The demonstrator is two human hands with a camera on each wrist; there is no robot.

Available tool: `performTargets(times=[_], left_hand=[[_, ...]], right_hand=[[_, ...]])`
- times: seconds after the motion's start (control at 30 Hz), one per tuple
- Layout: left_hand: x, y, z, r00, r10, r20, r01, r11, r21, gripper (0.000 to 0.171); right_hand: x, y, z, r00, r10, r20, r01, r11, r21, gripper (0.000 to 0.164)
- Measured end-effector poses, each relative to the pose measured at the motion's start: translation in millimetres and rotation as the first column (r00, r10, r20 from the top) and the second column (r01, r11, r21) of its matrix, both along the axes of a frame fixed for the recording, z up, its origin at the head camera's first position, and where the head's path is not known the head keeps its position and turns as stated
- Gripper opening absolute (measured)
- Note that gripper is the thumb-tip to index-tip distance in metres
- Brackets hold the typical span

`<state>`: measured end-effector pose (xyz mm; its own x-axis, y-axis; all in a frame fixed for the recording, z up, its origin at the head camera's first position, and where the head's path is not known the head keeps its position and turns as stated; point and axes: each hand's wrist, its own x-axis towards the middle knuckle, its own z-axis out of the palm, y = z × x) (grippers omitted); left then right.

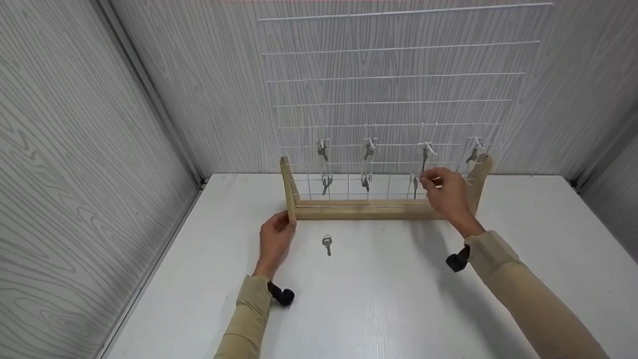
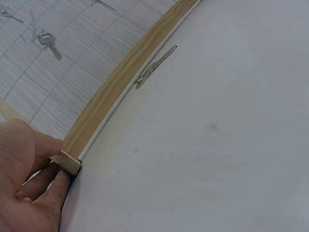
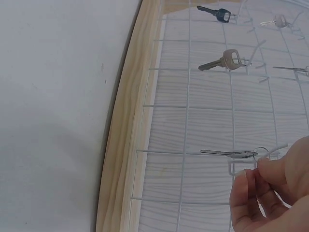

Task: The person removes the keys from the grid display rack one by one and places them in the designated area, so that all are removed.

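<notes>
A white wire grid (image 1: 394, 101) stands in a wooden stand (image 1: 369, 213). My left hand (image 1: 275, 239) grips the front end of the stand's left foot (image 2: 67, 162), thumb on one side and fingers on the other. At the lower row of hooks, my right hand (image 1: 445, 193) is by a silver key (image 3: 229, 153); thumb and fingertips pinch at its thin ring (image 3: 261, 152), which is around a white hook (image 3: 277, 149). One loose key (image 1: 327, 246) with a ring lies on the table in front of the stand.
More keys hang on the grid's hooks, among them an upper left key (image 1: 322, 149), an upper right key (image 1: 472, 153) and a lower left key (image 1: 326, 184). The white table (image 1: 369, 299) meets a wood-grain panel (image 1: 234, 99) behind the grid.
</notes>
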<state>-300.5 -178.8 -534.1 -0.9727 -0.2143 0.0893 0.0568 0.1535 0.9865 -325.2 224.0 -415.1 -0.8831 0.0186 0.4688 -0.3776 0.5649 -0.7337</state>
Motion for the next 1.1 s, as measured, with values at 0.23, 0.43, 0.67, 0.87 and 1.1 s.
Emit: performTargets(times=[0.23,0.43,0.67,0.87,1.1], left_hand=[[-0.2,-2.2,0.4,1.0,0.002,0.008,-0.002,1.0,-0.02,0.038],[1.0,-0.5,-1.1,1.0,0.001,0.026,0.0,0.999,-0.05,0.042],[0.7,-2.3,-2.1,1.0,-0.008,0.021,0.008,1.0,-0.024,0.04],[-2.2,-4.1,-2.0,1.0,0.001,0.019,0.0,0.999,-0.043,0.039],[-0.6,-1.3,-0.7,0.999,-0.006,0.031,0.007,0.999,-0.033,0.039]], right_hand=[[4.3,1.1,1.6,1.0,0.003,-0.002,-0.003,1.0,0.022,0.015],[12.2,3.0,3.6,1.0,0.022,0.018,-0.023,1.0,0.021,0.016],[18.0,4.0,5.0,0.999,0.04,0.015,-0.04,0.998,0.037,0.015],[24.7,4.7,7.4,0.999,0.052,0.001,-0.052,0.998,0.027,0.013],[34.0,5.8,7.8,0.997,0.072,0.024,-0.072,0.997,-0.015,0.013]])
